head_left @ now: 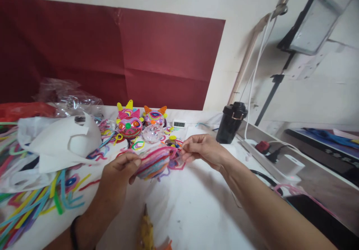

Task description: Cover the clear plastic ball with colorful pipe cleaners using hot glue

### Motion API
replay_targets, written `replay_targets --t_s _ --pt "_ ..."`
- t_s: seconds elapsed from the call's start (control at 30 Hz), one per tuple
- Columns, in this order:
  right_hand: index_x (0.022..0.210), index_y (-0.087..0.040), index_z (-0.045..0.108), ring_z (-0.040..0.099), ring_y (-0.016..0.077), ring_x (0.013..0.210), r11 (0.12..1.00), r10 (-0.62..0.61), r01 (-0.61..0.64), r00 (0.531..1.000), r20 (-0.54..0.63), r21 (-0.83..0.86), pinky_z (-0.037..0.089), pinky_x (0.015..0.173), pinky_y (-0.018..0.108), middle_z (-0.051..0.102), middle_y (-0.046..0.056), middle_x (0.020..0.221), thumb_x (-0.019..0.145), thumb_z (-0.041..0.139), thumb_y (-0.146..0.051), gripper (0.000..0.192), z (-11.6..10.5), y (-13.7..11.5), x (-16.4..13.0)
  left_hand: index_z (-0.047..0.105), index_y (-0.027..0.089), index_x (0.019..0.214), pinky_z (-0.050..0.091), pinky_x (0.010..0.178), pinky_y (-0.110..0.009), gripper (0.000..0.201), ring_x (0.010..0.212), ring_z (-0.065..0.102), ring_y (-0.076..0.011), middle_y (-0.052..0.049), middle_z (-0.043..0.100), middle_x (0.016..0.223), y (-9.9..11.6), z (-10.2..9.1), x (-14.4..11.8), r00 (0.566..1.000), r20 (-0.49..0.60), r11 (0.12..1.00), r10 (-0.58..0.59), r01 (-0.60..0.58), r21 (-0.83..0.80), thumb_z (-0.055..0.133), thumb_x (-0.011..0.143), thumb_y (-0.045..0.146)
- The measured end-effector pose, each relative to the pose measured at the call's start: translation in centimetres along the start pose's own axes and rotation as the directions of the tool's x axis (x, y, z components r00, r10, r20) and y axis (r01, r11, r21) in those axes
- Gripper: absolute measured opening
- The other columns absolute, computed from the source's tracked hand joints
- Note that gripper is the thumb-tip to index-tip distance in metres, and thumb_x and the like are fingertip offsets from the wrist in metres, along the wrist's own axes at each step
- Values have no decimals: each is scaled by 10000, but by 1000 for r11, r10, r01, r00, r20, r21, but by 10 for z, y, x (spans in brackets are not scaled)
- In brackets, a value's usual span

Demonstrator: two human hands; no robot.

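Soft daylight, slight blur, warped edges.

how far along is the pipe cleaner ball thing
Done: two finished pipe-cleaner heads, the pink yellow-horned one and the orange-horned one, stand at the back. In hand: the left hand grips a striped pipe-cleaner-wrapped ball; the right hand pinches its pink end. Left: a clear ball unwrapped, loose pipe cleaners.

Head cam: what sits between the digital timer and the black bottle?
Nothing stands there: only bare white table shows between the digital timer and the black bottle in the head view.

Both hands (157,160) on pipe-cleaner ball (153,161)
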State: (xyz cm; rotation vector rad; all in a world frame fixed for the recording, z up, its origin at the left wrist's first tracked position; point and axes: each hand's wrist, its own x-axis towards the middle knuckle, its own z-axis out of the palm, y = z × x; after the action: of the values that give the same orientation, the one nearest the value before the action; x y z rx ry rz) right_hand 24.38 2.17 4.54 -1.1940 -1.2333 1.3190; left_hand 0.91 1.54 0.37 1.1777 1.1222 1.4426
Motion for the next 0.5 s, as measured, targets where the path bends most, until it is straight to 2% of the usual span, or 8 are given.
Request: replay_targets --t_s 0.13,0.2,0.27,0.33,0.4,0.43,0.5 --pt "663 -125 630 627 106 440 995 -88 90 995 40 -49 512 459 192 670 -1 508 667 677 -125 47 3 -9 -9 651 192 599 252 409 -223 80 402 339 -86 58 457 441 -1 3 -1 999 20 998 -30 29 58 684 607 264" --pt "670 -130 628 605 98 448 978 -149 156 987 64 -140 490 467 193 644 -17 505 681 671 -139 45 6 -12 -17 644 190 570 233 406 -227 88 387 328 -85 58 440 420 -1 4 -2 1000 11 996 -25 24 81 672 608 265" --pt "671 -138 631 591 92 484 927 -206 241 967 149 -287 469 488 190 635 -21 541 712 640 -139 42 10 -15 -29 634 191 554 224 406 -229 96 380 327 -89 60 422 399 0 5 -3 1000 -7 993 -27 27 115 657 617 259" --pt "678 -150 642 592 94 538 833 -205 335 926 316 -440 452 512 185 656 -11 614 744 610 -125 78 18 -19 -45 625 189 553 229 407 -228 103 379 332 -92 62 420 392 1 4 -4 1000 -18 988 -24 26 151 643 629 257" --pt "732 -176 679 614 112 590 670 -141 439 867 478 -598 453 540 191 687 -8 667 766 622 -140 76 28 -21 -62 618 186 562 246 411 -225 117 390 343 -94 65 430 404 2 4 -5 1000 -1 985 -17 17 170 633 646 266" --pt "797 -197 696 637 132 639 567 -106 478 850 516 -671 460 566 202 709 -3 718 757 662 -168 60 33 -21 -69 613 185 565 255 414 -222 127 397 349 -94 66 434 411 2 4 -5 1000 13 985 -16 14 173 629 655 272" --pt "851 -232 706 667 165 740 413 -75 542 821 566 -732 468 606 211 740 5 824 685 751 -196 176 45 -20 -80 595 184 560 266 419 -218 150 408 353 -93 69 437 422 1 4 -5 999 38 988 -25 18 154 624 669 282"
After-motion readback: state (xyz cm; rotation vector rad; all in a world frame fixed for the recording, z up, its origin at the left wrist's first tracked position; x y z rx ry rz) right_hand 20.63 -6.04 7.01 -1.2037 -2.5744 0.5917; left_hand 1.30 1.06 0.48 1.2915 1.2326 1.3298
